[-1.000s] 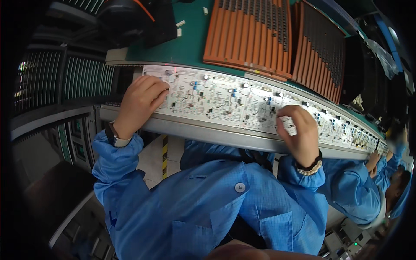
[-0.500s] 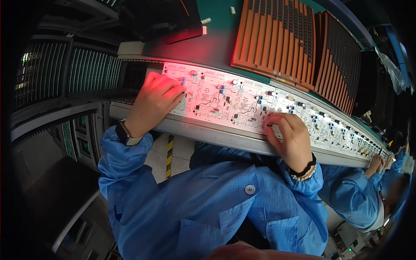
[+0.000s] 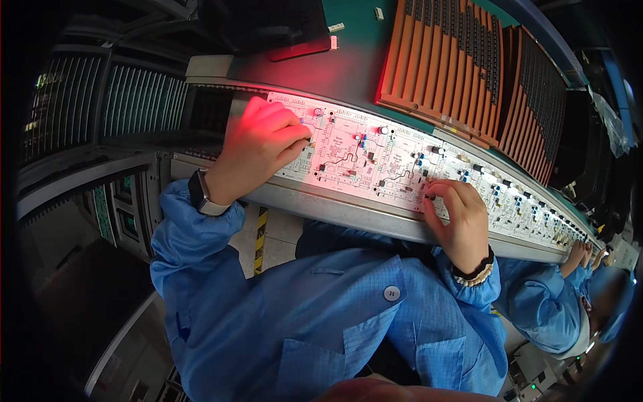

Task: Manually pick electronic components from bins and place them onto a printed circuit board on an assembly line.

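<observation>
A row of white circuit boards (image 3: 341,154) with small electronic components runs from left to far right in front of me. Over the leftmost board, under red light, my left hand (image 3: 266,144) is closed, thumb and fingers pinched low at the surface; what they hold is too small to name. My right hand (image 3: 461,218) pinches at the boards' near edge farther right. Something small and dark shows at its fingertips, but I cannot tell whether it is held or sits on the board. Upright capacitors (image 3: 383,130) stand along the boards' far side.
Orange trays (image 3: 429,74) filled with rows of black parts lie beyond the boards. A metal rail (image 3: 348,210) borders the near side. A black object (image 3: 268,33) and small white pieces (image 3: 336,27) rest on the green surface. At far right, another person's hands (image 3: 581,254) work at the boards.
Boards, trays and both hands appear slightly farther right in the picture. My left fingertips have shifted a little to the right across the leftmost board. My right hand keeps its pinch near the same spot.
</observation>
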{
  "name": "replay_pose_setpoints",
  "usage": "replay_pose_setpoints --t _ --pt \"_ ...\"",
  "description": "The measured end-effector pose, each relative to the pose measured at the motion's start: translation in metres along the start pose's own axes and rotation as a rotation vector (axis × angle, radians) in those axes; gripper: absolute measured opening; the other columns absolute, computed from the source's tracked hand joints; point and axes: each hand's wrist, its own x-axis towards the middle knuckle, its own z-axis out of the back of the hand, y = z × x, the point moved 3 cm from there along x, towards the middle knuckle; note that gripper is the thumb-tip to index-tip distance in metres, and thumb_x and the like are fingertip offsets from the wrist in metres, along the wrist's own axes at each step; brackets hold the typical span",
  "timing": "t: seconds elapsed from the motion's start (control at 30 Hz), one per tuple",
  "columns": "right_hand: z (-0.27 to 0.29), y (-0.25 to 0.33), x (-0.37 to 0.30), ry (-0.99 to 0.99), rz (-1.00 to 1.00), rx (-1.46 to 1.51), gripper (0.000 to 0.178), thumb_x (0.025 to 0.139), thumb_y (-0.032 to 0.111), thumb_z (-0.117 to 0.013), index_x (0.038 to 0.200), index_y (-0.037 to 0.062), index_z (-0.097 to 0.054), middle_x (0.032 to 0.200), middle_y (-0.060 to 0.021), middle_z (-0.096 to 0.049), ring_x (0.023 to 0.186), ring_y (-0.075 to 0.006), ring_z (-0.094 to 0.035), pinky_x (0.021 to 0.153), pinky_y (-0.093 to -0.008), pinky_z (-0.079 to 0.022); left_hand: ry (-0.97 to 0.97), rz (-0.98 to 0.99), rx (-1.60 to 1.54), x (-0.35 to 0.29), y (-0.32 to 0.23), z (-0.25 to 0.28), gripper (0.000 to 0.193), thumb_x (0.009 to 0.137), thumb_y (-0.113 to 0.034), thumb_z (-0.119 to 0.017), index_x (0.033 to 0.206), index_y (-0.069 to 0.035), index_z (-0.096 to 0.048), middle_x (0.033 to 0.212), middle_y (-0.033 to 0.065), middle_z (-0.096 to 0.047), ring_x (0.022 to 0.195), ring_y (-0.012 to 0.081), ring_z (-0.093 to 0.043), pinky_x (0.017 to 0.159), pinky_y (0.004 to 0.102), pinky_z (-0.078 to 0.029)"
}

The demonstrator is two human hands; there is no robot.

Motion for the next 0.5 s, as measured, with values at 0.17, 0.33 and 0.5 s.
replay_pose_setpoints --t 0.17,0.33,0.5 --pt "0.0 0.0 0.0 0.004 -0.009 -0.009 0.02 0.076 0.001 -0.075 0.093 0.0024 -0.064 0.098 -0.0126 -0.07 0.088 -0.0324 -0.066 0.077 -0.039 -0.053 0.024 -0.046 0.073 0.005 -0.001 -0.001 0.014 0.078 -0.008 -0.075 0.09 -0.006 -0.068 0.085 0.0039 -0.062 0.086 0.0223 -0.059 0.086 0.0372 -0.042" --pt "-0.002 -0.003 0.001 0.006 -0.011 -0.01 0.021 0.076 0.001 -0.074 0.094 0.0024 -0.064 0.1 -0.0127 -0.071 0.087 -0.0321 -0.067 0.076 -0.0386 -0.053 0.07 -0.068 0.105 0.007 0.0 -0.001 0.014 0.079 -0.01 -0.074 0.09 -0.008 -0.066 0.085 0.0032 -0.062 0.087 0.0218 -0.06 0.087 0.0376 -0.042" --pt "-0.001 -0.002 0.002 0.003 -0.023 -0.017 0.02 0.076 0.001 -0.074 0.093 0.0027 -0.063 0.097 -0.0123 -0.07 0.086 -0.032 -0.067 0.076 -0.0384 -0.053 0.105 -0.107 0.185 0.012 -0.005 0.001 0.013 0.079 -0.01 -0.073 0.089 -0.007 -0.065 0.084 0.0032 -0.061 0.087 0.0214 -0.06 0.087 0.0387 -0.042"
